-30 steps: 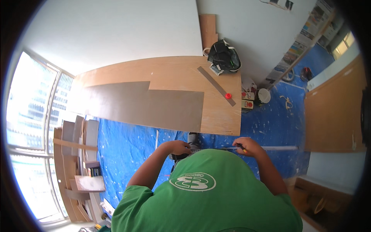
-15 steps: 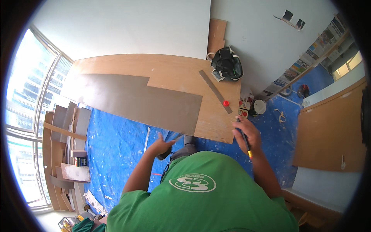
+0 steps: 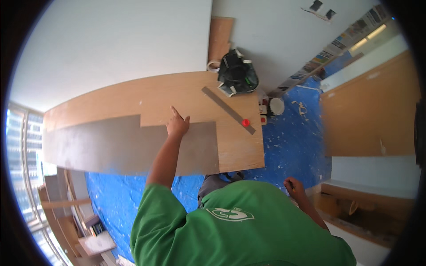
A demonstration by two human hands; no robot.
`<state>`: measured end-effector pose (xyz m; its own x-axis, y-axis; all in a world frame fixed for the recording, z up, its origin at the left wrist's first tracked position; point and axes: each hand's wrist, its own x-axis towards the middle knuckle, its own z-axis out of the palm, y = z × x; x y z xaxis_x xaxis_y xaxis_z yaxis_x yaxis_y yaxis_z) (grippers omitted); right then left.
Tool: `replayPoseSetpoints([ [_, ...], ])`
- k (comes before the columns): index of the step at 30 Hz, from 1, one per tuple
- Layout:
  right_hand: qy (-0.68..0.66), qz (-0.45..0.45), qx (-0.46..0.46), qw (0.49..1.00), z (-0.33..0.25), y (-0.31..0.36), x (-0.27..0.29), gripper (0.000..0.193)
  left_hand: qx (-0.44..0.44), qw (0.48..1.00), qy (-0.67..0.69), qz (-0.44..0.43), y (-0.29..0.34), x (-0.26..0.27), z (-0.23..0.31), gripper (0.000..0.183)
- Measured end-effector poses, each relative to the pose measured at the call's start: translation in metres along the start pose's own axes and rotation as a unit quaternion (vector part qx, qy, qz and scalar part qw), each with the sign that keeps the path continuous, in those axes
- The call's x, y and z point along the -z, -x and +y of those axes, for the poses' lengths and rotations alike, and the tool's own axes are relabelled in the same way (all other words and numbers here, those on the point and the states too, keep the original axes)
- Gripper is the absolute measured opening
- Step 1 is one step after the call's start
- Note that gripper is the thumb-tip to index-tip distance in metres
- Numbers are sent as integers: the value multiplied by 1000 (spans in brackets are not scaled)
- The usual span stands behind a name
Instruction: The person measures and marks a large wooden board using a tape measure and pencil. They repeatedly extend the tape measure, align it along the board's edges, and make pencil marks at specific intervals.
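My left hand (image 3: 178, 126) is stretched out over the grey-brown sheet (image 3: 97, 144), its index finger pointing away from me beyond the sheet's stepped edge. Its fingers are apart and hold nothing; whether they touch the surface I cannot tell. The sheet lies on a long wooden board (image 3: 177, 88). My right hand (image 3: 296, 187) hangs low beside my body, closed round a slim black tool with a red and yellow end. Only a small yellow bit of the tool shows now. A dark flat strip (image 3: 226, 109) lies slantwise on the board, with a round red object (image 3: 246, 122) on it.
A black bag (image 3: 237, 73) and a roll of tape (image 3: 214, 66) sit at the board's far right. Beyond that corner stands a white bucket (image 3: 277, 106). Blue sheeting (image 3: 293, 142) covers the floor. Offcuts (image 3: 69, 213) lean near the window at left.
My left hand has risen from beside the board's near edge and reached forward over the sheet. My right hand has dropped back toward my side, still closed on the slim tool. The view has turned.
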<state>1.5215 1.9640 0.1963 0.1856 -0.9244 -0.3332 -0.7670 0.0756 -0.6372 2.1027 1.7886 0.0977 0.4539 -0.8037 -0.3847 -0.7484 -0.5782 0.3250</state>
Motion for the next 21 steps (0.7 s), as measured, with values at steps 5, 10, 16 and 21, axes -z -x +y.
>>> replayPoseSetpoints([
  [5, 41, 43, -14, 998, -6, 5, 31, 19, -84, 990, -106, 35, -117, -24, 43, 95],
  [10, 47, 44, -84, 994, 28, 25, 54, 17, -147, 965, -90, 197, -148, -46, 66, 79],
  [16, 25, 3, -142, 990, 135, 18, 61, 18, -328, 927, 112, 146, -140, -20, 213, 56],
  [21, 36, -62, -99, 993, 224, -80, 107, 17, -264, 942, 156, 135, -155, -48, 292, 47],
])
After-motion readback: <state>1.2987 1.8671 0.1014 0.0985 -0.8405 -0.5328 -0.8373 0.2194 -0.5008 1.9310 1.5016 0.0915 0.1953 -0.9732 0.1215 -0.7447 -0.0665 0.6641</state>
